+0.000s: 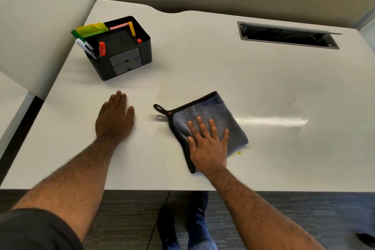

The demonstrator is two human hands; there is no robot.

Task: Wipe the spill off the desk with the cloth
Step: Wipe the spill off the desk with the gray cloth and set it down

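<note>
A grey-blue cloth (pixel 211 113) with a black hem and a hanging loop lies flat on the white desk (pixel 203 63), near its front edge. My right hand (pixel 207 144) presses flat on the cloth's near half, fingers spread. A small yellow trace of the spill (pixel 239 153) shows on the desk just beyond the cloth's near right corner. A faint wet sheen marks the desk to the cloth's right. My left hand (pixel 115 115) rests palm down on the bare desk, left of the cloth, holding nothing.
A black desk organiser (pixel 121 61) with markers and sticky notes stands at the back left. A cable slot (pixel 288 35) with its lid up is cut into the desk at the back right. Partition walls close off the left and back.
</note>
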